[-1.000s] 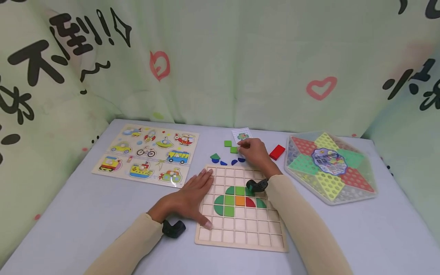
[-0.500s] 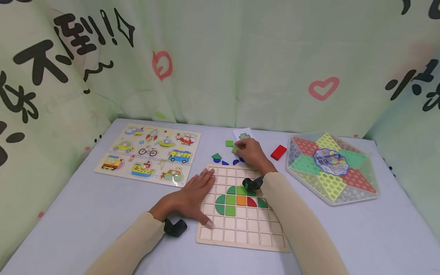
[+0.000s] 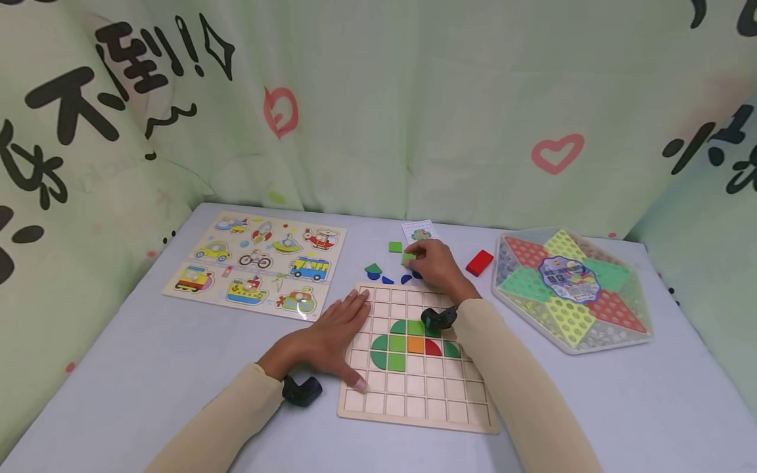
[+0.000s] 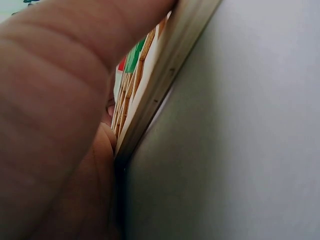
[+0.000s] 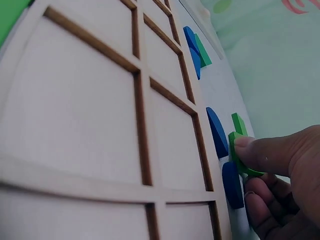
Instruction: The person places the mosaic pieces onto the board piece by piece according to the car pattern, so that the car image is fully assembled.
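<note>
A wooden grid board (image 3: 414,401) lies on the table, with green, orange and red pieces set in some of its squares. My left hand (image 3: 331,338) rests on the board's left edge, fingers spread and straight. Beyond the far edge, my right hand (image 3: 439,263) pinches a light green square block (image 5: 237,150) between thumb and fingers. Close to it lie several blue rounded pieces (image 5: 233,185), another green square (image 3: 395,247) and a dark green piece (image 3: 373,269). A small printed card (image 3: 418,230) lies just behind the right hand.
To the left lies a vehicle picture puzzle board (image 3: 254,263). A red block (image 3: 479,263) sits right of the right hand, and a hexagonal game box (image 3: 570,289) stands farther right. A printed curtain (image 3: 408,131) hangs behind the table.
The right hand's fingers have come onto the nearer green square and now pinch it, tilting it slightly. My left hand stays on the board; the whole view has shifted a little.
</note>
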Tool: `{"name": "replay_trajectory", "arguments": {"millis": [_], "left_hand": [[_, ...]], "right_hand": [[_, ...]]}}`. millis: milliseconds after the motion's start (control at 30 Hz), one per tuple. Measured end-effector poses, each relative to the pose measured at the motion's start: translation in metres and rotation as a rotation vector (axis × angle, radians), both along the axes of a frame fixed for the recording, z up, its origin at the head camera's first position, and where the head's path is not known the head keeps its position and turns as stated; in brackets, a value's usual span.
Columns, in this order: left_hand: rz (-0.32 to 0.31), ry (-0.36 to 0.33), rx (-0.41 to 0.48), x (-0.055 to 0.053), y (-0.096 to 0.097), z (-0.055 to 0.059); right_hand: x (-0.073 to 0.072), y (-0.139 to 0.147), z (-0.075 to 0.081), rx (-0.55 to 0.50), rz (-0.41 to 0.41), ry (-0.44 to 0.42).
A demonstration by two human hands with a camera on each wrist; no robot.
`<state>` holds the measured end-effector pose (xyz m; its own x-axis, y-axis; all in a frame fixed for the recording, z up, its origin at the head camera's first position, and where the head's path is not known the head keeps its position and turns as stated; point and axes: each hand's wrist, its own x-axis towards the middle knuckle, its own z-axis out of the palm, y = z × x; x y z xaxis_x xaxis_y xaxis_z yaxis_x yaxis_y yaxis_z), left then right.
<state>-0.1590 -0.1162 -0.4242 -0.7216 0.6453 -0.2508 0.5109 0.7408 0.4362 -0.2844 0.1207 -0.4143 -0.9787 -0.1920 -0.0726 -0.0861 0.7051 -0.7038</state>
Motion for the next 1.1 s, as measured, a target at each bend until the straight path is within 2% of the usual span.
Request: {"name": "replay_trajectory", "arguments": {"millis": [300, 600, 867, 1100], "left_hand": [[0.002, -0.001, -0.002, -0.001, 0.001, 0.000], [0.003, 0.001, -0.008, -0.001, 0.001, -0.002], [-0.001, 0.000, 0.003, 0.000, 0.000, -0.002], [0.004, -0.005, 0.002, -0.001, 0.000, -0.002]], "right_hand": [[0.003, 0.006, 0.000, -0.033, 0.005, -0.007], [0.012, 0.016, 0.003, -0.082, 0.012, -0.032], [0.021, 0.025, 0.007, -0.080, 0.029, -0.013], [0.034, 0.028, 0.013, -0.102, 0.122, -0.014]]}}
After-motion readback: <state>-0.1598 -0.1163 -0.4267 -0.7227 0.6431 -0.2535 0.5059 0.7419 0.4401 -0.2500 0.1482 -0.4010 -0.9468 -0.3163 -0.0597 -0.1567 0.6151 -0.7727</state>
